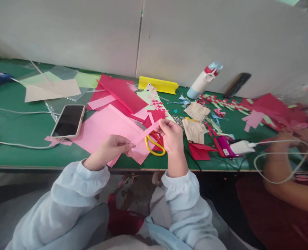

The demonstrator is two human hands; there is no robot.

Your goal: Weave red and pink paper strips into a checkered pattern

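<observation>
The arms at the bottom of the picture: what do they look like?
They are a person's arms. The left sleeve and right sleeve are pale blue, loose and puffy, with gathered cuffs. The left hand and right hand are bare, without gloves.

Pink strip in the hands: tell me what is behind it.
Behind the pink strip are a pair of scissors and a large pink sheet. The blades show past its far edge, yellow handles past its near edge; the scissors' middle is covered.

No text seems readable in this view.
</observation>
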